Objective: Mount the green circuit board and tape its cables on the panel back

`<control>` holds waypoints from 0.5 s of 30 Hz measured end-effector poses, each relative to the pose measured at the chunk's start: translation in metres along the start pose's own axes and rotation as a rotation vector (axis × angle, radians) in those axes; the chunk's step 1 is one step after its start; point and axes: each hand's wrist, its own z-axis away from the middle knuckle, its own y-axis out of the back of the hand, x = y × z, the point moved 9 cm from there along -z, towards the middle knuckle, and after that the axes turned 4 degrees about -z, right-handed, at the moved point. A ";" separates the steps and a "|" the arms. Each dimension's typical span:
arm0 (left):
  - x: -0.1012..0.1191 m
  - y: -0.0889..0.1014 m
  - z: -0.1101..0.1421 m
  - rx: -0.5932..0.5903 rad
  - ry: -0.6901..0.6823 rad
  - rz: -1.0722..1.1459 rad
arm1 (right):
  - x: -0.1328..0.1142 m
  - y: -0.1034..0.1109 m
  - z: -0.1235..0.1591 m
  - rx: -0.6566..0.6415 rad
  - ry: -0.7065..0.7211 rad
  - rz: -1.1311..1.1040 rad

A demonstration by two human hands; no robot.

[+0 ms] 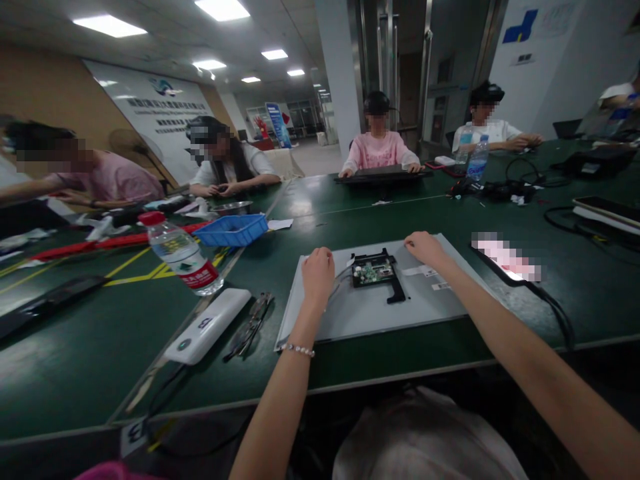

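A flat light-grey panel (350,323) lies on the green table before me. On its middle sits a black plastic bracket (396,291) with a green circuit board (373,271) in it; thin cables (342,273) run out from the board's left side. My left hand (319,272) is closed over the panel's left part, beside these cables, and its fingertips are hidden. Toward the panel's far right edge, my right hand (425,248) is closed with curled fingers, near a whitish strip (419,271). What either hand pinches, if anything, does not show.
Left of the panel are glasses (250,327), a white power bank (209,327), a water bottle (184,257) and a blue tray (234,231). A lit phone (505,259) with a cable lies at right. Several people sit around the table.
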 end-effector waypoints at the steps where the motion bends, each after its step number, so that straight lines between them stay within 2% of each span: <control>1: -0.002 0.001 0.000 0.006 0.004 -0.007 | 0.000 0.000 0.000 -0.001 0.003 0.002; 7: -0.003 0.008 0.000 0.048 0.020 0.016 | 0.001 -0.001 0.000 0.000 0.002 0.003; 15: 0.004 -0.005 0.001 -0.058 -0.021 0.038 | 0.002 -0.002 0.000 -0.001 0.011 0.011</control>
